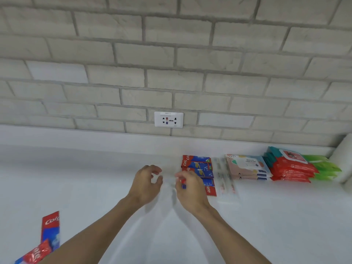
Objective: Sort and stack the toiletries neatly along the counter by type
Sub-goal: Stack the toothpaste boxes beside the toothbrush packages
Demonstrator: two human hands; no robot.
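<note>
Head view: white counter, smooth and matte, under a rough grey-white brick wall; white wall socket on the brick just above the counter's upstand, its print too small to read; left hand half-curled in a C, thumb and fingers apart, nothing visible in the gap; right hand pinches a small red-and-blue item, mostly hidden by the fingers, visible part lying roughly toward the wall; blur between the hands, cannot tell if clear film is there; just right of the right hand, glossy red-and-blue Colgate cartons lie flat, "Colg" legible at their left ends; one more carton nearer, partly behind the hand, "ate" readable, long axis running near-to-far; next right, clear plastic sleeves, long and thin, long axis toward the wall; then soft stacked packs in a row along the back: peach wipes packs with a white label, print unreadable; red wipes packs with a white flip lid on top; green packs; white roll at the far right edge; well apart at lower left, a loose Colgate box, red "Col" end pointing toward the wall, with a crinkled red pouch overlapping its near end.
</note>
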